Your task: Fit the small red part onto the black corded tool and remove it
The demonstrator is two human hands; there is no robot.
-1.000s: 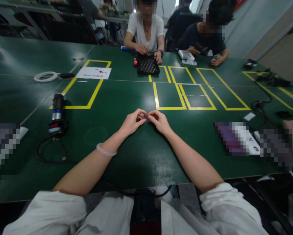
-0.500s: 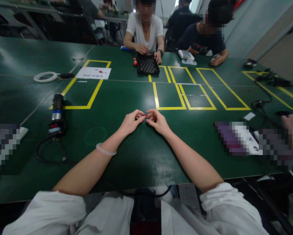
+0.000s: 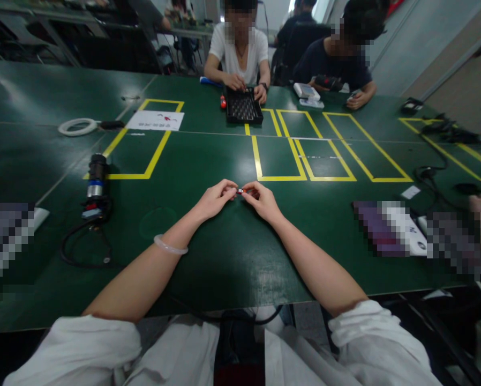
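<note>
A small part with red, white and orange on it (image 3: pixel 240 191) sits between the fingertips of both hands, too small to name. My left hand (image 3: pixel 215 200) pinches it from the left, thumb and fingers closed. From the other side, my right hand (image 3: pixel 263 201) pinches its orange end. Both hands are just above or on the green table (image 3: pixel 232 246); I cannot tell which. The fingers hide much of the part. A pale bangle (image 3: pixel 170 245) circles my left forearm.
A black cylindrical tool with a cable (image 3: pixel 97 177) stands left, near a white coil (image 3: pixel 77 127) and a printed sheet (image 3: pixel 156 120). Across the table, a person handles a black tray (image 3: pixel 244 115). Yellow tape outlines (image 3: pixel 283 178) mark the surface. A purple-and-white item (image 3: pixel 379 230) lies right.
The hands stay nearly in place, their fingertips shifting slightly around the small part. More of its white and red shows now. The whole view has shifted a little.
</note>
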